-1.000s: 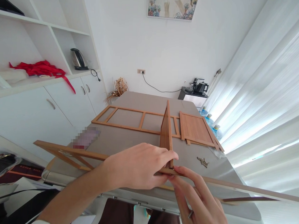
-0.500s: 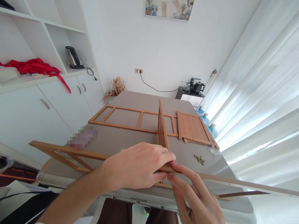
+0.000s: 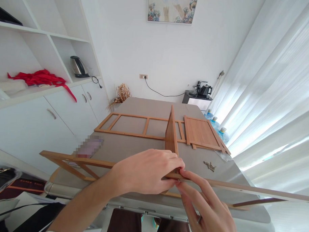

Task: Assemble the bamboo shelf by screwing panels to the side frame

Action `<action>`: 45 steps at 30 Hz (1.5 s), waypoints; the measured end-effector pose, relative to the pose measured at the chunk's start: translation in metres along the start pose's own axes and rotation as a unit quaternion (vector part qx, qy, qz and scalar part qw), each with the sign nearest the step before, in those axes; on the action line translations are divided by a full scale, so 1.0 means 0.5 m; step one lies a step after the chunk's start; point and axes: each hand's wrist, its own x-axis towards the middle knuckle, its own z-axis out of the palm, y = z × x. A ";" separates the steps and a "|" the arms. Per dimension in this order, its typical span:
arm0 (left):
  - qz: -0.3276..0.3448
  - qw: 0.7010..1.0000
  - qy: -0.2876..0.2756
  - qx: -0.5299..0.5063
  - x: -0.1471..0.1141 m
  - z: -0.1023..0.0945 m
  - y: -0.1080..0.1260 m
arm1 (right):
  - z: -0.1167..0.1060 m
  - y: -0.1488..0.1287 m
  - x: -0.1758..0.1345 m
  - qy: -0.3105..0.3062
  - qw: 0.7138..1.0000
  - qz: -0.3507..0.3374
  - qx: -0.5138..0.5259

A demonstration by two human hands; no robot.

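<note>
A wooden ladder-like frame (image 3: 233,187) stands on its long edge along the near side of the table. Against its inner side meets an upright wooden panel (image 3: 171,131), pointing away from me. My left hand (image 3: 149,171) is closed over the corner where the two meet, fingers on the panel and thumb on the frame's near side. Right beside it, my right hand (image 3: 207,202) pinches at the same joint, index finger on the top rail. A tiny shiny spot shows at its fingertips; what it holds is too small to make out.
Several screws (image 3: 210,166) lie in a pile on the grey table (image 3: 133,145). Another flat wooden frame (image 3: 123,133) and stacked wooden panels (image 3: 203,132) lie further back. Water bottles (image 3: 222,133) stand beyond the right edge, near the curtain. A blurred-out item (image 3: 90,147) lies at left.
The whole view has shifted slightly, with the table and shelves appearing lower and further right. Both hands keep the same hold at the joint.
</note>
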 end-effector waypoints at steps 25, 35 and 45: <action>0.002 1.000 -0.010 -0.012 0.001 0.005 -0.002 | 0.004 -0.005 0.006 0.043 0.996 0.017 0.072; 0.010 1.000 -0.016 -0.022 0.002 0.005 -0.007 | -0.002 -0.010 0.012 0.021 0.995 0.047 0.084; 0.003 1.000 -0.018 -0.010 0.001 0.003 -0.006 | 0.002 -0.011 -0.001 0.092 0.991 0.069 0.076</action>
